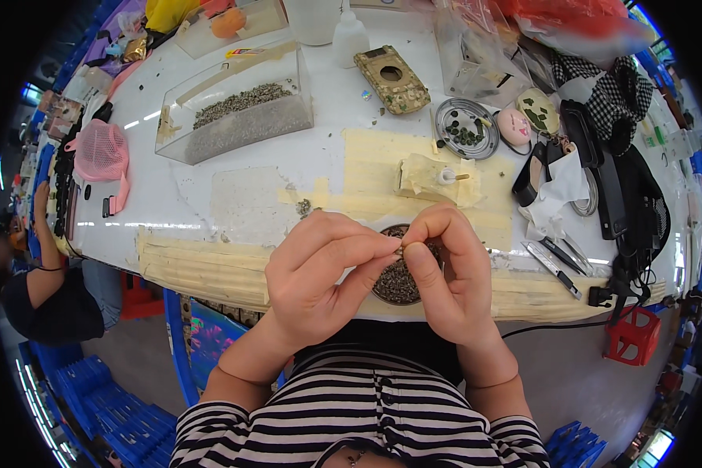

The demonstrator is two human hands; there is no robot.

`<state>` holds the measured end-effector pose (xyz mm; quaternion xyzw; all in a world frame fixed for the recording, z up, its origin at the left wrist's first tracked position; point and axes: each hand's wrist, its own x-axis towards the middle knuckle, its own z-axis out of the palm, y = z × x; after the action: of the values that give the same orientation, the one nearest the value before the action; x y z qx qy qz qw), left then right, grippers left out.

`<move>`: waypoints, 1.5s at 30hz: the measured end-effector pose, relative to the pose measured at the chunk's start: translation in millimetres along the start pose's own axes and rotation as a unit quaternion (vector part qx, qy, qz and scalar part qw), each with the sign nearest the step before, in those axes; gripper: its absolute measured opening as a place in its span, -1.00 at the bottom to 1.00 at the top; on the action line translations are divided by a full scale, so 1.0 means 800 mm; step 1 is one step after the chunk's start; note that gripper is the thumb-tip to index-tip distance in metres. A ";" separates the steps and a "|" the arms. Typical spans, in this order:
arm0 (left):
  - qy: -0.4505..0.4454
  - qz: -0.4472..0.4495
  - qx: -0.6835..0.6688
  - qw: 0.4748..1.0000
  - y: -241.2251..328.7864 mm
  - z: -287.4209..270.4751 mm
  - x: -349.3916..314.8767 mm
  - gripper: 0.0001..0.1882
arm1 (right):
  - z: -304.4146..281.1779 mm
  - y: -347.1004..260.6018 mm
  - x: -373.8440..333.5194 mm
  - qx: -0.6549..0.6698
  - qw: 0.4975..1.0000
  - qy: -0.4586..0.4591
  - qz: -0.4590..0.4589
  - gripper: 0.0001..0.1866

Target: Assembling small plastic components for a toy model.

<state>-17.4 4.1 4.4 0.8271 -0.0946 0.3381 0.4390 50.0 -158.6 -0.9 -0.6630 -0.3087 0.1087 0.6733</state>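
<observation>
Both my hands meet near the table's front edge, above a round dish (398, 287) full of small dark grey-brown parts. The thumb and fingertips of my left hand (320, 269) are pinched together. My right hand (454, 273) pinches too, its fingertips almost touching the left ones. Between them is something tiny, too small to name. Beyond the hands stands a block wrapped in masking tape (421, 179), with a white nozzle-like piece on top. Farther back lies a camouflage-coloured toy tank hull (392, 79) with a round hole in it.
A clear bin (246, 117) of small parts stands at the back left. A round tray (466, 129) holds dark green pieces. Right of it lie a utility knife (554, 271), tweezers (576, 253) and black straps. A pink mesh pouch (101, 152) is at left; another person sits beyond it.
</observation>
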 end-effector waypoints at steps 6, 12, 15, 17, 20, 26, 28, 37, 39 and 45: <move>0.008 -0.007 0.013 1.000 -0.001 0.002 -0.001 -0.76 | -0.001 -0.001 0.002 -0.057 0.997 0.016 -0.048 -0.94; 0.001 -0.003 0.003 1.000 0.001 0.002 0.002 -0.76 | -0.001 0.001 0.001 -0.073 0.996 0.012 -0.045 -0.94; 0.008 -0.007 0.002 1.000 -0.001 0.003 0.000 -0.76 | -0.001 0.003 0.001 -0.078 0.995 0.022 -0.050 -0.94; -0.001 -0.012 0.005 1.000 -0.001 0.000 -0.001 -0.78 | -0.002 0.003 -0.001 -0.086 0.994 0.033 -0.056 -0.94; -0.004 -0.011 0.016 1.000 -0.001 0.000 -0.001 -0.79 | -0.007 0.001 -0.002 -0.116 0.989 0.055 -0.075 -0.92; -0.007 -0.012 0.047 0.999 -0.004 0.002 0.004 -0.79 | -0.033 -0.015 0.015 -0.317 0.923 0.160 -0.148 -0.87; -0.016 -0.021 0.044 0.999 -0.003 0.003 0.008 -0.79 | -0.047 -0.018 0.026 -0.387 0.892 0.166 -0.165 -0.84; -0.008 -0.060 0.004 0.998 -0.009 0.012 0.010 -0.79 | -0.053 0.000 0.042 -0.415 0.893 0.123 -0.127 -0.83; -0.005 -0.063 0.002 0.998 -0.011 0.010 0.008 -0.79 | -0.054 -0.007 0.040 -0.409 0.887 0.156 -0.149 -0.84; -0.021 -0.073 0.000 0.997 -0.009 0.008 0.007 -0.81 | -0.046 -0.017 0.025 -0.253 0.942 0.166 -0.147 -0.90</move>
<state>-6.8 4.4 1.2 0.8386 -0.0432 0.2870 0.4609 83.0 -179.1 20.3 -0.7670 -0.3038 -0.1851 0.5339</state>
